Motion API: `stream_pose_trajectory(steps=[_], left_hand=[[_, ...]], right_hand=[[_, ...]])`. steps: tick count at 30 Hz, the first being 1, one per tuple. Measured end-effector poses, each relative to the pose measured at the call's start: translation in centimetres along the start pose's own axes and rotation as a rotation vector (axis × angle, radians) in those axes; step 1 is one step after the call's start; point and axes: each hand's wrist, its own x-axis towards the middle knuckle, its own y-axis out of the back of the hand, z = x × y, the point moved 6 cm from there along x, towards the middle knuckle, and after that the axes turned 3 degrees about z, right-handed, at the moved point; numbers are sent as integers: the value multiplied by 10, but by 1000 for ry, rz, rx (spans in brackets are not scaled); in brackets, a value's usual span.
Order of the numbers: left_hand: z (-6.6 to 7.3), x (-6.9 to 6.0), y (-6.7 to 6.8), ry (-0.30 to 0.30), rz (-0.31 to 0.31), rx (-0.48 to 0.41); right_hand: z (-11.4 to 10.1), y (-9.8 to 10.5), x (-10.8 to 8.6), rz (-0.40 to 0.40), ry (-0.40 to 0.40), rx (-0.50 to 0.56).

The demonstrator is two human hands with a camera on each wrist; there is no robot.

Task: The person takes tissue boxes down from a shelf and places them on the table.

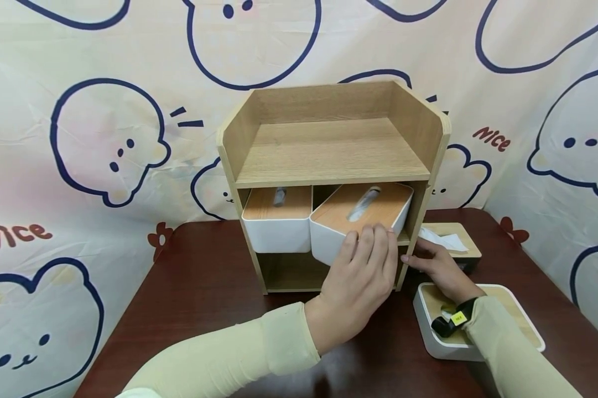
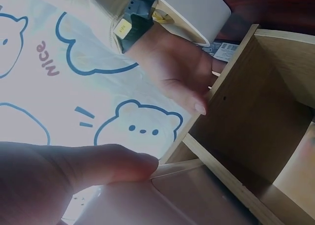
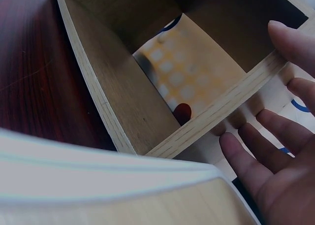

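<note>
Box (image 1: 338, 219) is skewed, poking out of the shelf's (image 1: 323, 152) mid-right slot, L hand (image 1: 354, 290) fingers together on its front, prob guiding it, R hand (image 1: 443, 270) spread on shelf's side, prob bracing tbh.

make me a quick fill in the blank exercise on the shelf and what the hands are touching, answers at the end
1. Inside the shelf unit are ____ white boxes.
2. Of these, the left hand touches the one on the ____.
3. The box set squarely, rather than at an angle, is on the ____.
4. The thumb of the ____ hand rests at the front edge of the unit's side panel.

Missing words: two; right; left; right
</note>
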Motion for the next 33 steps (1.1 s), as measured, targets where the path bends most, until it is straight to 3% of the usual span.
stream_pose_trajectory(steps=[6,11,19,33], left_hand=[[-8,3,20,-18,21,12],[-11,2,30,-39,46,13],[-14,-3,33,-48,93,14],[-18,-11,37,-91,117,-19]], right_hand=[[-1,0,0,0,-8,-3],[2,0,0,1,-27,-12],[1,0,0,9,-36,-26],[0,0,0,12,-28,-43]])
